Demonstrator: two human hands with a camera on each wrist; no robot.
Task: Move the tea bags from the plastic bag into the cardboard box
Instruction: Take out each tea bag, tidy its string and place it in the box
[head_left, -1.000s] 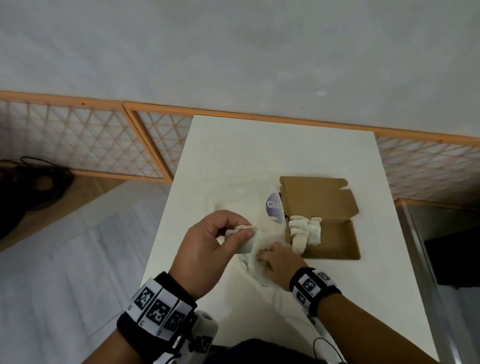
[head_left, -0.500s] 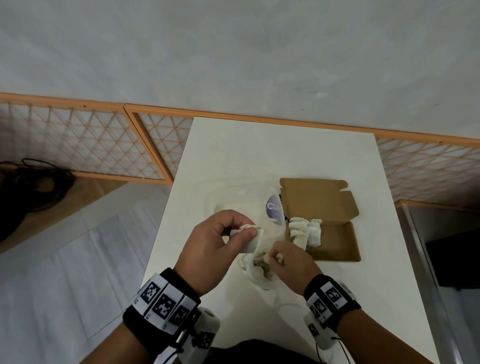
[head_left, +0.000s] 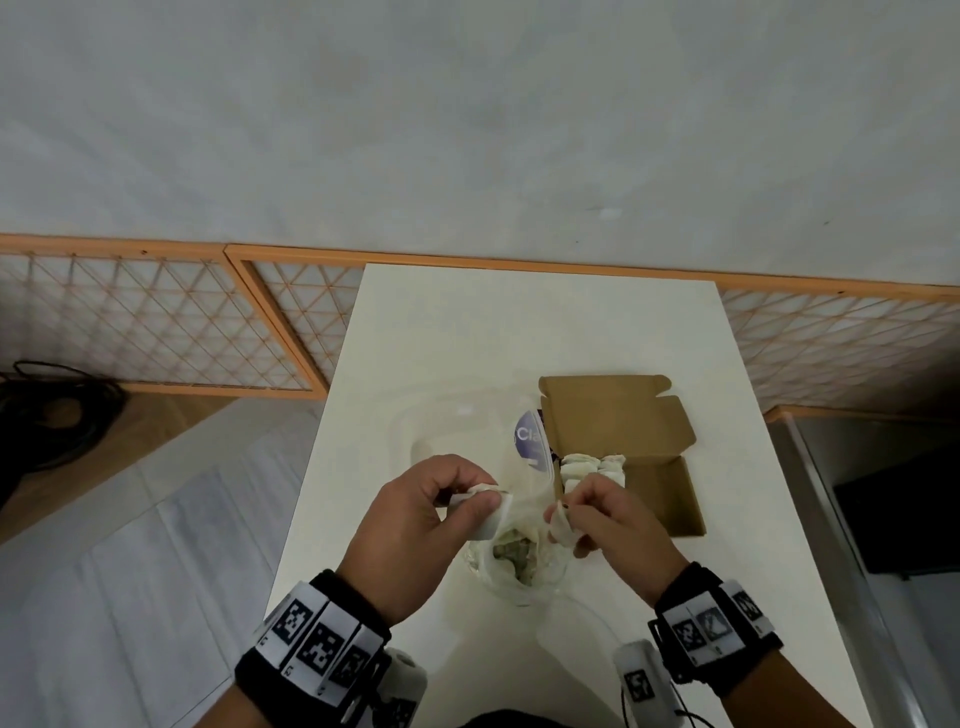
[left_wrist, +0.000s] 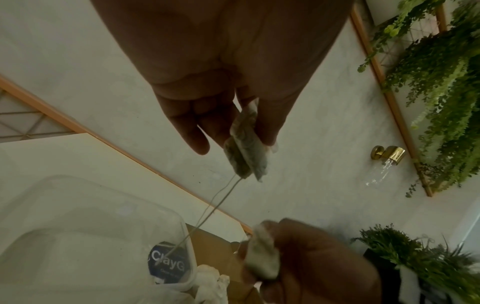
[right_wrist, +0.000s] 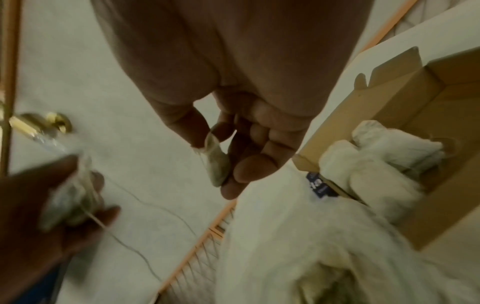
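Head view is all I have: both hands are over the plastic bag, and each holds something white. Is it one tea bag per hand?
Observer: No. The left wrist view shows the left hand pinching what looks like two tea bags, pressed flat together.
Operator: And the right hand?
Observer: The right wrist view shows it pinching a single tea bag between thumb and fingers.
Operator: Are they all free of the plastic bag?
Observer: I cannot be sure. In the left wrist view a thin string hangs from the left hand's pair down toward the bag, and I cannot see its end.
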